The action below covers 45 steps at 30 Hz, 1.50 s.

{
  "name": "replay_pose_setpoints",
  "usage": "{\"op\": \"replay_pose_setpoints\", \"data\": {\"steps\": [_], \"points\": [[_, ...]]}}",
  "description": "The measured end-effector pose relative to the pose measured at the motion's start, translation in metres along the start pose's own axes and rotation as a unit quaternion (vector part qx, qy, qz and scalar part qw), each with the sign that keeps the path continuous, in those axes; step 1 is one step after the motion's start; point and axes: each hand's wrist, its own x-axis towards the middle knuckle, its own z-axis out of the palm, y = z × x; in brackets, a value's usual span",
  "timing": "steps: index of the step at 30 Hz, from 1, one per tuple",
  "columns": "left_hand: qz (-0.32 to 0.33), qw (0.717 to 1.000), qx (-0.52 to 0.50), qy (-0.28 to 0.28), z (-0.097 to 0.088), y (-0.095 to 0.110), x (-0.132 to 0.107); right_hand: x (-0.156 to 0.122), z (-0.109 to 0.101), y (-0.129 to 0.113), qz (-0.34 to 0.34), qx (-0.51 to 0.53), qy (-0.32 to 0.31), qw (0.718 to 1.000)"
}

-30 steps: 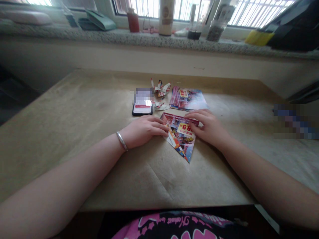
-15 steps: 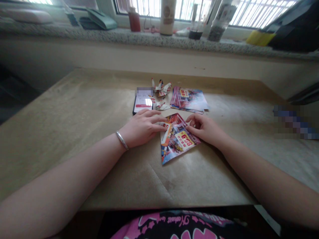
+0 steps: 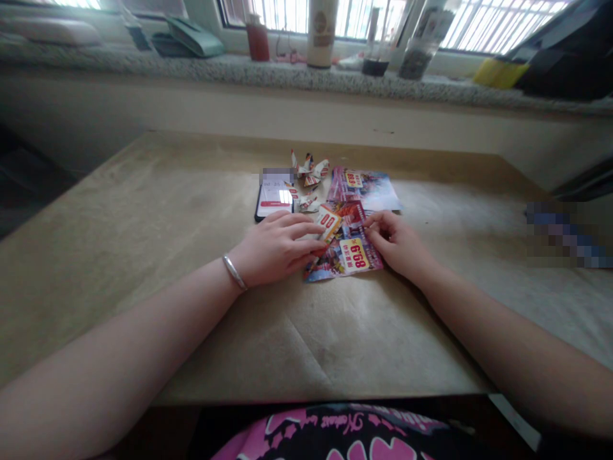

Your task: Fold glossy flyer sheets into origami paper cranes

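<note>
A colourful printed flyer folded into a triangle (image 3: 345, 252) lies on the brown paper-covered table (image 3: 143, 243). My left hand (image 3: 275, 246), with a silver bracelet on the wrist, presses its fingertips on the flyer's left edge, fingers stretched flat. My right hand (image 3: 397, 243) pinches the flyer's upper right edge with curled fingers. Just beyond lie a stack of the same flyers (image 3: 366, 186), folded paper cranes (image 3: 309, 171) and a phone (image 3: 274, 199) with a lit screen.
A granite window sill (image 3: 287, 73) runs behind the table, holding a red jar (image 3: 258, 39), a white bottle (image 3: 322, 32), a teal pouch (image 3: 194, 37) and a yellow object (image 3: 495, 71). A blurred item (image 3: 567, 233) lies at the table's right.
The folded flyer has been turned clockwise on the table between both hands; its long point, which faced down toward me, now lies flat to the left.
</note>
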Motion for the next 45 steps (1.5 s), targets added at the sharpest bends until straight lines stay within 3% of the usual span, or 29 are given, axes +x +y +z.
{"op": "replay_pose_setpoints", "data": {"steps": [4,10,16,21,26,38,45], "points": [[0.016,0.999,-0.019,-0.035,-0.003,0.003,0.001,0.002,-0.001,0.003,0.039,-0.023,0.052,0.998],[0.013,0.998,-0.025,-0.056,0.001,0.004,0.002,0.001,-0.001,-0.002,0.043,-0.053,0.011,0.998],[-0.014,0.999,-0.015,-0.036,0.005,0.003,0.001,0.001,-0.006,-0.007,-0.048,-0.133,-0.02,0.99],[-0.031,0.999,-0.006,-0.031,0.006,0.001,0.001,0.0,-0.01,-0.012,-0.191,-0.216,-0.038,0.957],[-0.026,1.0,0.001,-0.001,0.007,0.001,0.003,-0.003,-0.009,-0.021,-0.286,-0.217,-0.083,0.93],[-0.03,1.0,-0.002,-0.001,0.008,0.003,0.002,-0.004,-0.008,-0.022,-0.319,-0.216,-0.135,0.913],[0.01,1.0,-0.006,-0.007,0.011,0.001,0.003,-0.009,-0.009,-0.029,-0.312,-0.225,-0.151,0.911]]}}
